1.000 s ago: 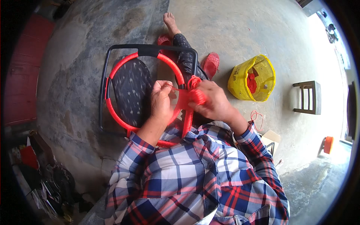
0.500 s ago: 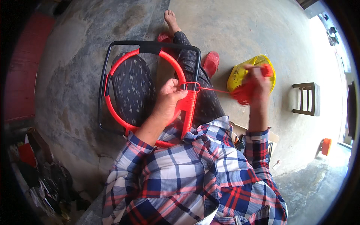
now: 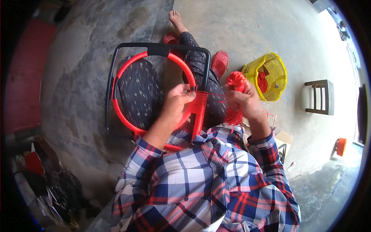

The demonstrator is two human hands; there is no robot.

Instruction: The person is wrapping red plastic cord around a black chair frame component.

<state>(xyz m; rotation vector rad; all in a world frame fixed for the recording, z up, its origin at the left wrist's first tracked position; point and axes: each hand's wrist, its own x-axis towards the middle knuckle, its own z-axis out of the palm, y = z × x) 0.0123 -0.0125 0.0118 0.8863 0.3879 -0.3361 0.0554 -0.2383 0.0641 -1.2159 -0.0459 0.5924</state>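
Observation:
A black metal frame (image 3: 158, 49) with a round inner ring (image 3: 180, 63) lies across my lap, most of the ring wrapped in red cord. My left hand (image 3: 176, 104) pinches the ring's right side, thumb and fingers closed around it beside a wide red-wrapped section (image 3: 199, 110). To the right, my right hand (image 3: 247, 101) is closed around a bundle of red cord (image 3: 236, 80), somewhat smeared by motion. A strand runs from the bundle to the frame's right side, near my left thumb.
A yellow bucket (image 3: 251, 73) with red cord inside stands beyond my right hand. Farther right are a small dark stool (image 3: 328, 98) and an orange object (image 3: 341, 147). Red shoes (image 3: 219, 63) lie near my bare foot (image 3: 177, 21). Clutter (image 3: 54, 193) piles up at the lower left.
My right hand has moved left and slightly down with the cord bundle, from in front of the bucket toward the frame. The cord loop at the frame's right side has tightened.

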